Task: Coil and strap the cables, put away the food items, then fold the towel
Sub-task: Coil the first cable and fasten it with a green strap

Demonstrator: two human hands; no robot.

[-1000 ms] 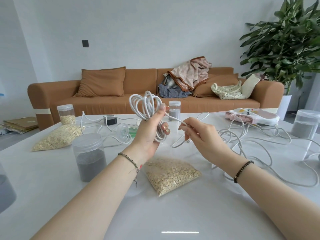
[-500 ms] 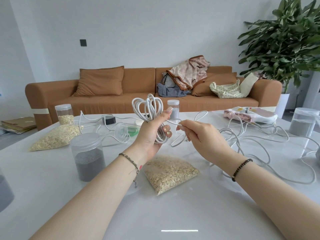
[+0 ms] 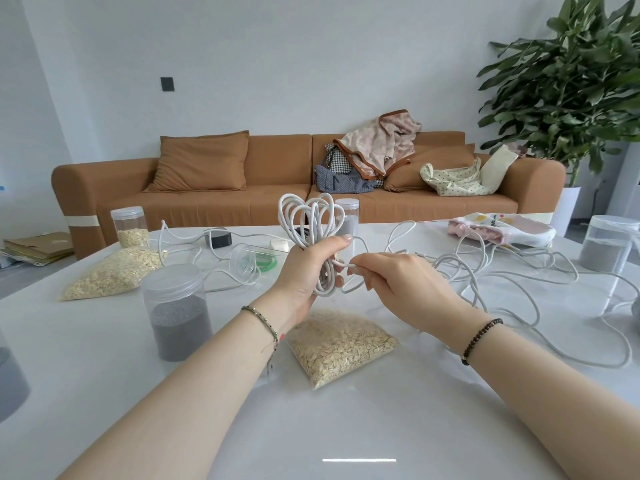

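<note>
Meanwhile left hand (image 3: 304, 271) gripping cable coil (image 3: 313, 233), right hand (image 3: 398, 289) pinching loose cable end; oat bag (image 3: 341, 344) lying beneath, grey jar (image 3: 178, 311) standing beside.

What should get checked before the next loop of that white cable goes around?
1. Left hand grips the coiled white cable bundle: ok.
2. Right hand pinches the free white strand: ok.
3. Loose white cable on the white table untangled: not ok, loops cross.
4. Clear bag of oats out of the way: not ok, right under the hands.
5. Strap within reach: cannot tell.
</note>
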